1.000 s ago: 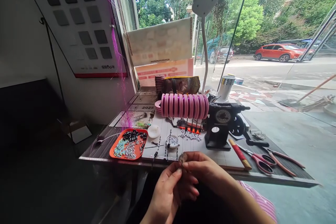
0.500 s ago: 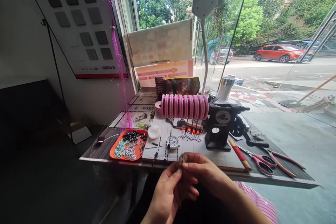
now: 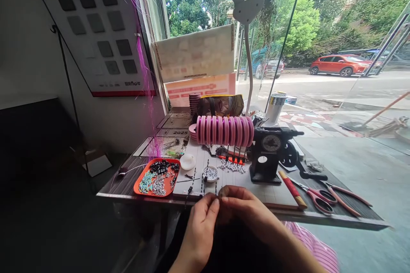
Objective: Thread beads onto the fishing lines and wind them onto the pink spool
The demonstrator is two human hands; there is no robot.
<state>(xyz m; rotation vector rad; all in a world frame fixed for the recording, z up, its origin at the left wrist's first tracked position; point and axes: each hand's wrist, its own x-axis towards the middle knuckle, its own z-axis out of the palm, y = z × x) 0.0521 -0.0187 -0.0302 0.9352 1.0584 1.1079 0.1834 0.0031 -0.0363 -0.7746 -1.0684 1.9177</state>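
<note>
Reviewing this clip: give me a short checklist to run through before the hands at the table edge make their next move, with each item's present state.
1. Left hand and right hand meet at the table's near edge: ok.
2. Small brown piece pinched at the fingertips: ok; what it is, cannot tell.
3. Orange tray of small parts beside the left hand: ok.
4. White bead dish upright just ahead: ok.
5. Red scissors and pliers lying apart from both hands: ok.
6. Any line held between the hands: cannot tell.

Both hands meet low in front of the body, the left hand (image 3: 200,226) and right hand (image 3: 246,209) pinching with fingertips touching.
</note>
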